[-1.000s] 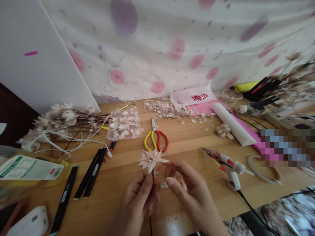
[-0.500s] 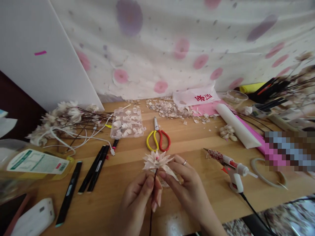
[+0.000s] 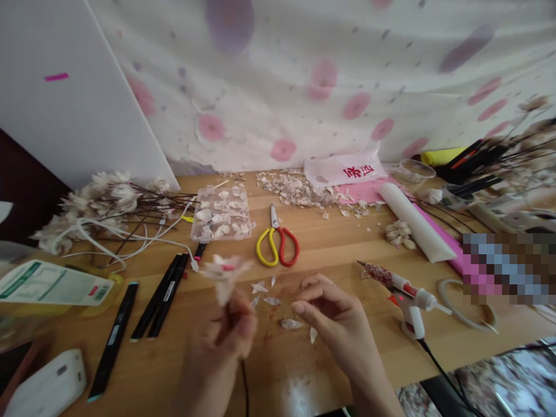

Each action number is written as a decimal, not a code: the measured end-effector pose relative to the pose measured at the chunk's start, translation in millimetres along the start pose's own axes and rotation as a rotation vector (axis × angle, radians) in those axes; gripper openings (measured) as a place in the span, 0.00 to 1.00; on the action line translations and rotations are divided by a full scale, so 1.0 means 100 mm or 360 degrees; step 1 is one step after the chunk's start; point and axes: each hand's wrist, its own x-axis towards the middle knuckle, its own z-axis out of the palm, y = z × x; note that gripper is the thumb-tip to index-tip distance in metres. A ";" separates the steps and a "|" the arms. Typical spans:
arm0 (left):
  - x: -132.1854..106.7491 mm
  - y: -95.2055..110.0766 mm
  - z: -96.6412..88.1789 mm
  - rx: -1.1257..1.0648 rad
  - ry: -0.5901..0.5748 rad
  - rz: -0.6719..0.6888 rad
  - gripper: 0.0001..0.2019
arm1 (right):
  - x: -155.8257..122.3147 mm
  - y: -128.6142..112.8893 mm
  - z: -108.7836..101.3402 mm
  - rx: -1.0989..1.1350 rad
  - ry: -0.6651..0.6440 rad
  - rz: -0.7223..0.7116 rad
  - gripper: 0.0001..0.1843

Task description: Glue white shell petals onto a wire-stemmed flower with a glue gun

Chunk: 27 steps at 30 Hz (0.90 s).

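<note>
My left hand [image 3: 226,339] is closed around the dark stem of a handmade flower [image 3: 223,275] with pale pointed petals and a pink centre; motion blurs both. The stem [image 3: 245,385] trails below the fist. To the right, my right hand [image 3: 328,313] hovers over the table with fingers loosely curled, thumb a little apart, and no object visible in them. Between the hands lie several loose pale petals [image 3: 272,301], one brownish petal [image 3: 289,324] near my right thumb. Scissors [image 3: 278,243] with one yellow and one red handle lie just beyond.
A glue gun [image 3: 410,301] rests at right, its black cord running off the front edge. Black markers [image 3: 167,298], a compartment box [image 3: 221,214] of petals and white cables [image 3: 143,237] occupy the left. Petal scraps [image 3: 299,191] and a white roll [image 3: 417,223] lie behind.
My left hand has carried the flower leftward, away from my right hand. My right hand has let go of it and stays near its place. Loose petals on the table are now uncovered.
</note>
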 end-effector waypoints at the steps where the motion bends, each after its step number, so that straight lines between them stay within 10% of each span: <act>1: -0.03 -0.06 0.07 0.0095 -0.0018 -0.0037 0.16 | -0.02 -0.03 0.02 0.0007 -0.0013 -0.0009 0.10; 27: -0.10 -0.24 0.18 -0.0401 -0.0298 -0.0130 0.17 | -0.23 -0.14 0.21 -0.0229 0.0165 -0.0512 0.10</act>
